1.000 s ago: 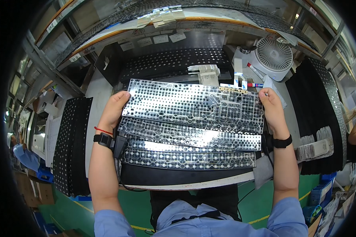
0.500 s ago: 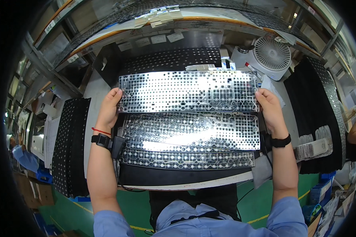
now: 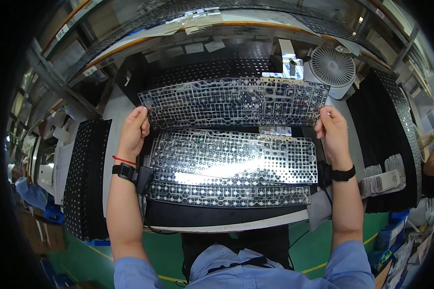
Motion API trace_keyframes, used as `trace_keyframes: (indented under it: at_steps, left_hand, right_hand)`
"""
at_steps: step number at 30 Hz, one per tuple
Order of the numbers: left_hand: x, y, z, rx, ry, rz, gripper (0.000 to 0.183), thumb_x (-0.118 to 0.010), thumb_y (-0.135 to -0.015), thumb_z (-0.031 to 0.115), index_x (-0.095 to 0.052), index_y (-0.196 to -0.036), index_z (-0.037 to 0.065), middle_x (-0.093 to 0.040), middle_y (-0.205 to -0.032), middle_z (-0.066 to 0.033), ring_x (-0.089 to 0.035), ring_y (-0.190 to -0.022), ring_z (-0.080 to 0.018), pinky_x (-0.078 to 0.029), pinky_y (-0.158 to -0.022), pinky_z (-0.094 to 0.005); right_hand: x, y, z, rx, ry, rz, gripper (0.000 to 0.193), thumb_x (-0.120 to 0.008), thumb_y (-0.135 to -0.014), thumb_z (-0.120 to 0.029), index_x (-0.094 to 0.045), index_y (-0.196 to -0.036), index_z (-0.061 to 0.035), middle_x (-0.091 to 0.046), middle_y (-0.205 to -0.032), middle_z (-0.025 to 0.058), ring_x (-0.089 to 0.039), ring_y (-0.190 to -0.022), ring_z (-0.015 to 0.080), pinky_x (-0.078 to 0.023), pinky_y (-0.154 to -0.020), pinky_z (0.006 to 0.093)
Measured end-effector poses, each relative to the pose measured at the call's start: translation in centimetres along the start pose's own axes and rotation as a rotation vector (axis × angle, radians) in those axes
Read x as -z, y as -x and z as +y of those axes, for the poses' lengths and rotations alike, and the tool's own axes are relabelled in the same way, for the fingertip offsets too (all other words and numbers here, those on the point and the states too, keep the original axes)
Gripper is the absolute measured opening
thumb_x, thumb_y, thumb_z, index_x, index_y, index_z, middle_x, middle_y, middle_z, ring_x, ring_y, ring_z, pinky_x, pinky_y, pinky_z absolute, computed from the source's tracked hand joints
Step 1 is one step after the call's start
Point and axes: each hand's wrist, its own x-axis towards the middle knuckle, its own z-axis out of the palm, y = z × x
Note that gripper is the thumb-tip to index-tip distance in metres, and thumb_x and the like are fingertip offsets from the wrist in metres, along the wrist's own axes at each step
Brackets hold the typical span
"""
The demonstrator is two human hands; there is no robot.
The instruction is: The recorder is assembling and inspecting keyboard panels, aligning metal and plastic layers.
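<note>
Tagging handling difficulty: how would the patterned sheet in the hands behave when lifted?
The sheet is probably bendy: it looks thin and bowed, though the lens may add curve. It seems light, as the left hand and right hand hold only its ends. It may be slippery; similar sheets below look glossy.

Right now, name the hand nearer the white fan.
Right. The right hand is below the fan in the view; the left hand is farther, well to its lower left.
</note>
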Motion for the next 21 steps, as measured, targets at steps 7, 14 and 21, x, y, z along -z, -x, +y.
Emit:
trace_keyframes:
  at_steps: [7, 14, 21]
  left_hand:
    - [-2.6, 0.5, 0.8, 0.086, -0.013, 0.119, 0.031, -0.044, -0.104, 0.035, -0.06, -0.106, 0.008, -0.066, -0.088, -0.0024, -0.062, -0.069, -0.0072, -0.048, -0.059, -0.0198]
    - [-3.1, 0.7, 0.5, 0.071, -0.149, 0.1, 0.037, -0.053, -0.1, 0.019, -0.051, -0.135, 0.007, -0.067, -0.099, 0.0017, -0.061, -0.077, -0.0027, -0.049, -0.061, -0.0186]
    - [-2.2, 0.3, 0.1, 0.153, -0.24, 0.053, 0.017, -0.054, -0.099, 0.017, -0.057, -0.113, 0.008, -0.061, -0.089, 0.0045, -0.052, -0.064, -0.0001, -0.042, -0.052, -0.0149]
  right_hand:
    - [0.3, -0.2, 0.4, 0.051, -0.148, -0.02, 0.017, -0.057, -0.099, -0.019, -0.06, -0.105, -0.0034, -0.066, -0.078, 0.0009, -0.057, -0.062, 0.0043, -0.043, -0.056, 0.018]
    - [-1.0, 0.3, -0.2, 0.065, 0.036, -0.028, 0.04, -0.06, -0.091, 0.0, -0.051, -0.131, 0.0004, -0.062, -0.085, -0.0012, -0.056, -0.071, 0.0022, -0.043, -0.058, 0.0169]
    - [-0.2, -0.1, 0.6, 0.071, 0.047, -0.046, 0.043, -0.059, -0.091, 0.001, -0.05, -0.133, -0.001, -0.061, -0.089, -0.0006, -0.056, -0.071, 0.0028, -0.043, -0.058, 0.017]
